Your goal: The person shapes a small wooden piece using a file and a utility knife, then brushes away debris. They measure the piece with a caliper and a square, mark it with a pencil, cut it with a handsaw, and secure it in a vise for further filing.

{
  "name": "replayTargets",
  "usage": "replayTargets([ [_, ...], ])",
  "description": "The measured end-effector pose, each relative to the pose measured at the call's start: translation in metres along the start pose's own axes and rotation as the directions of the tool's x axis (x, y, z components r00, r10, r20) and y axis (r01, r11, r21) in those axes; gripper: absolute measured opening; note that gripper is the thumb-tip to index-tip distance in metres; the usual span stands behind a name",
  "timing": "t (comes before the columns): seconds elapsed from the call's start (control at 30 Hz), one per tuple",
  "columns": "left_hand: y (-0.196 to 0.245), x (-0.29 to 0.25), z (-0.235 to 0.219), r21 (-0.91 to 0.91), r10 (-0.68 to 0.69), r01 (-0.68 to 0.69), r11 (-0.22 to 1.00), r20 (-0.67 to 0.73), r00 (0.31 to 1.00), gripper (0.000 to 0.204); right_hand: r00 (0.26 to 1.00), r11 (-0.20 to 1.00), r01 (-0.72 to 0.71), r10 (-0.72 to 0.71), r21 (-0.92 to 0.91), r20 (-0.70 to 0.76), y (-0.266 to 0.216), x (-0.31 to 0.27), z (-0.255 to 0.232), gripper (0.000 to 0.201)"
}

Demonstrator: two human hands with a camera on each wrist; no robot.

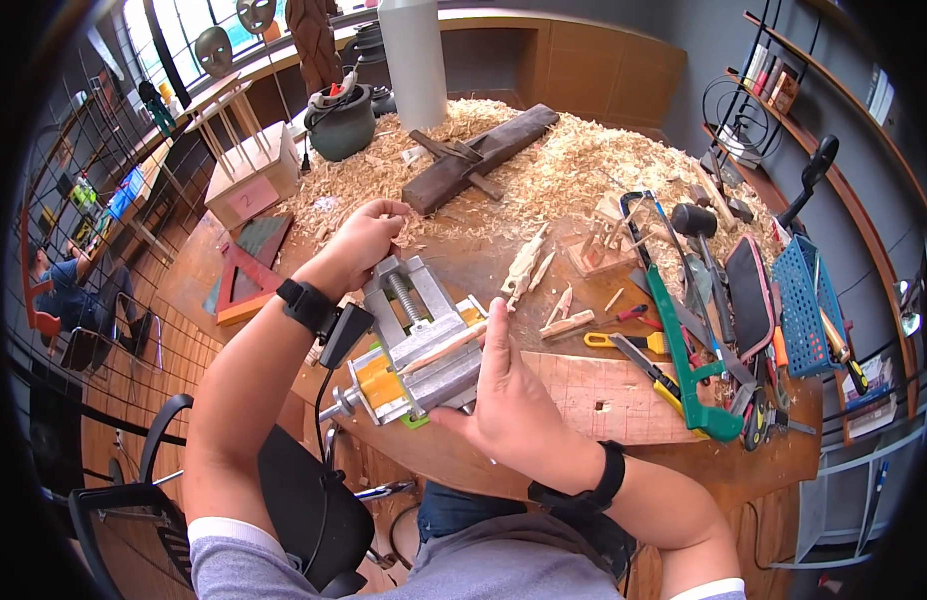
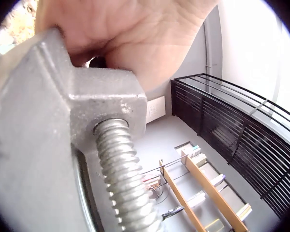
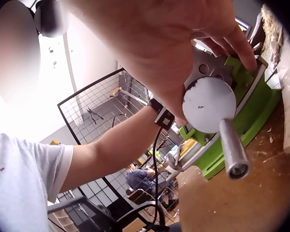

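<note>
A grey metal bench vise (image 1: 423, 330) on a green base (image 3: 261, 121) stands at the table's near edge. A thin wooden strip (image 1: 445, 350) lies along its jaws. My left hand (image 1: 368, 240) holds the far end, with its fingers bent over the metal block beside the threaded screw (image 2: 117, 159); its fingertips are partly hidden. At the opposite end, my right hand (image 1: 518, 400) grips the vise, thumb on the near side and fingers on the far side. Below that palm show a round metal disc (image 3: 209, 105) and its crank handle (image 3: 233, 152).
Carved wood pieces (image 1: 528, 265) lie right of the vise, beside a marked board (image 1: 583, 395). A green-framed saw (image 1: 673, 340), a mallet (image 1: 693, 222) and a blue basket (image 1: 803, 310) stand farther right. Wood shavings (image 1: 603, 160) and a wooden plane (image 1: 483, 155) lie behind.
</note>
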State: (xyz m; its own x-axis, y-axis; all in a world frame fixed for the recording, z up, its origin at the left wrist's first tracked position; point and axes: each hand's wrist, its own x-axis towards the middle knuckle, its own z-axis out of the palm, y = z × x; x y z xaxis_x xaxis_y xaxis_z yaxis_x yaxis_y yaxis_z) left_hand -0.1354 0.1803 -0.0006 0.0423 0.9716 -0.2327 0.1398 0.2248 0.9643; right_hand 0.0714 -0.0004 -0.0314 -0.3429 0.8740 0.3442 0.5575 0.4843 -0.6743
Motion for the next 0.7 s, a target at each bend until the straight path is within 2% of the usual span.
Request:
replayTargets([
  [0.13,-0.009,0.002,-0.014,0.034,0.029,-0.027,0.999,-0.056,0.998,0.029,0.995,0.996,0.086,-0.087,-0.030,-0.049,0.010,0.009,-0.005,0.126],
  [0.2,-0.016,0.002,-0.023,0.030,0.034,-0.032,0.999,-0.083,0.996,0.030,0.997,0.999,0.036,-0.037,0.020,0.061,0.017,0.016,-0.016,0.125],
  [0.27,-0.023,-0.003,-0.030,-0.109,0.016,-0.031,0.994,-0.136,0.991,0.032,0.996,1.000,0.015,-0.015,0.001,0.093,0.024,0.025,-0.028,0.123],
  [0.33,-0.027,-0.010,-0.038,-0.148,0.018,-0.040,0.988,-0.149,0.989,0.033,0.993,0.999,0.036,-0.034,-0.023,0.109,0.038,0.030,-0.033,0.121],
  [0.37,-0.027,-0.017,-0.040,-0.203,0.000,-0.031,0.979,-0.152,0.988,0.034,0.997,0.996,0.077,-0.076,-0.052,0.026,0.044,0.031,-0.033,0.117],
  [0.47,-0.032,-0.038,-0.045,-0.272,-0.023,-0.022,0.962,-0.159,0.987,0.035,1.000,0.996,0.001,0.001,-0.091,0.015,0.053,0.034,-0.039,0.112],
  [0.5,-0.033,-0.045,-0.043,-0.334,-0.026,-0.039,0.942,-0.188,0.982,0.035,1.000,0.996,-0.005,0.004,-0.090,-0.018,0.057,0.034,-0.038,0.103],
  [0.53,-0.034,-0.052,-0.041,-0.393,-0.031,-0.058,0.918,-0.215,0.976,0.034,1.000,0.996,-0.007,0.005,-0.090,-0.023,0.058,0.034,-0.038,0.103],
  [0.6,-0.041,-0.064,-0.042,-0.394,-0.030,-0.059,0.917,-0.218,0.975,0.033,0.998,0.986,-0.048,0.042,-0.158,-0.043,0.059,0.033,-0.039,0.094],
  [0.7,-0.042,-0.086,-0.037,-0.462,-0.024,-0.079,0.883,-0.214,0.977,0.027,0.995,0.991,0.002,-0.016,-0.135,-0.100,0.049,0.016,-0.061,0.087],
])
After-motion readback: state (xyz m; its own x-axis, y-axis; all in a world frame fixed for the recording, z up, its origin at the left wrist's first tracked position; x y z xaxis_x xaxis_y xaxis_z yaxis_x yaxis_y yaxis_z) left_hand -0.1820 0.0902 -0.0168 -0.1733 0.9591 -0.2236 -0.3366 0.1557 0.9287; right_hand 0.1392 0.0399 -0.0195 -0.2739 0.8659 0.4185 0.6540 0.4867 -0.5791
